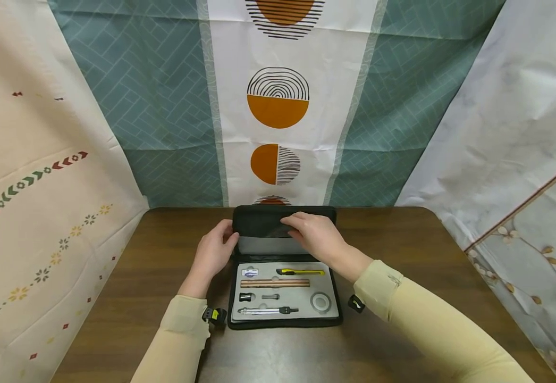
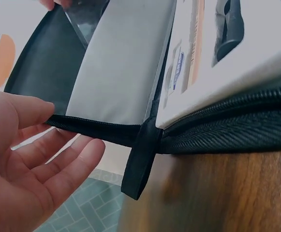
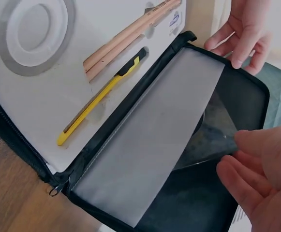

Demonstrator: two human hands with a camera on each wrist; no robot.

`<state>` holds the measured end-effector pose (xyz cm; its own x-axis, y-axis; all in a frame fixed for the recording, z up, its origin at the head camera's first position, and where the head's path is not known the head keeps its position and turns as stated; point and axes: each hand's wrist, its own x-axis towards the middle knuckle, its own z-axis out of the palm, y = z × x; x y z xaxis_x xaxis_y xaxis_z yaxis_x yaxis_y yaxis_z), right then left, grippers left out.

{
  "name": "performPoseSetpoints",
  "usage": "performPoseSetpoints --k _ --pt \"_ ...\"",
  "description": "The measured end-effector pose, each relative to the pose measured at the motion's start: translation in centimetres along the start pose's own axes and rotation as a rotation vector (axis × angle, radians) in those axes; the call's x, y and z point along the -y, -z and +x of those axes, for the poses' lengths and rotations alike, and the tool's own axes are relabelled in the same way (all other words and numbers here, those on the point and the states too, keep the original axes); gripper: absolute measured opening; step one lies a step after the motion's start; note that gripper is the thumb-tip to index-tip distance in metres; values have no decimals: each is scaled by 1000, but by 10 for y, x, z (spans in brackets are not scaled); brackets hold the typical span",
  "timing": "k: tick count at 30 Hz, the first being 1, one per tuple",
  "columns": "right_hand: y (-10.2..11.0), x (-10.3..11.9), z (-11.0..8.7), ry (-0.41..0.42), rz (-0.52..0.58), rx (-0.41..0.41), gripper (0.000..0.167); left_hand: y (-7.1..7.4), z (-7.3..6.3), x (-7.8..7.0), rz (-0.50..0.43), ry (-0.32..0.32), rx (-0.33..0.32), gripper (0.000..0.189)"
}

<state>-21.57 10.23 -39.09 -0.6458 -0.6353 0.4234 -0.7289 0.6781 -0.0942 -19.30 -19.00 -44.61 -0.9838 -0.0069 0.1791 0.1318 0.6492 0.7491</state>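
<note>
A black zip case (image 1: 285, 324) lies unfolded on the table, its lid raised at the back. My left hand (image 1: 213, 251) pinches the left edge of the lid (image 2: 38, 77), thumb inside and fingers behind. At the lid's grey pocket (image 3: 145, 125), my right hand (image 1: 320, 238) pinches a clear plastic piece (image 3: 217, 135) with a pointed corner. Part of that piece is hidden inside the pocket. The white tray holds a yellow utility knife (image 1: 302, 272), wooden pencils (image 1: 275, 283), an eraser (image 1: 250, 272), a sharpener (image 1: 245, 297), a compass (image 1: 268, 310) and a white tape roll (image 1: 320, 302).
The brown wooden table (image 1: 402, 255) extends to both sides of the case. Behind it hangs a patterned curtain (image 1: 173, 106), with printed cloths at left and right. A short black fabric tab (image 2: 140, 169) sticks out at the case's hinge.
</note>
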Motion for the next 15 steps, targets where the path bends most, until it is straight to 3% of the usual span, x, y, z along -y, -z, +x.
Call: performPoseSetpoints --k 7,15 --pt "11 1 -15 -4 -2 -24 32 3 -2 -3 -6 -14 -3 35" --pt "25 -3 -48 -24 -29 -53 29 9 -13 -6 26 -32 8 31"
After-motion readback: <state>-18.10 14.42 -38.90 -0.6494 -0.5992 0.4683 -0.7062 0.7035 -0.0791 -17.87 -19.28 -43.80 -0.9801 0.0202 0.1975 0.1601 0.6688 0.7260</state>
